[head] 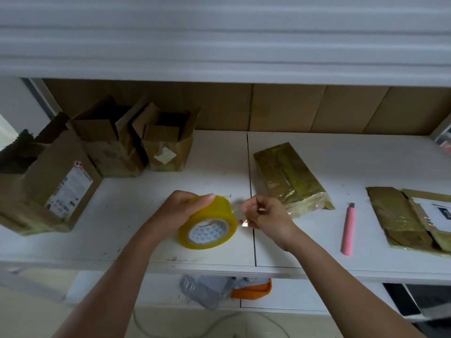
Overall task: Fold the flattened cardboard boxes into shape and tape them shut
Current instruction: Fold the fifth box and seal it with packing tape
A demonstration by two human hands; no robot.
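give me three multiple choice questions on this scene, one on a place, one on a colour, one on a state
1. Where does the knife lie?
A. right of the tape roll
B. inside an open box
C. on the floor

2. What colour is the tape roll?
A. blue
B. yellow
C. black

3. What is the right hand doing?
A. lying flat on the table
B. gripping the knife
C. pinching the tape's loose end

Answers:
1 A, it lies on the table between two flattened boxes.
2 B, the roll in the left hand is yellow.
3 C, its fingers pinch clear tape beside the roll.
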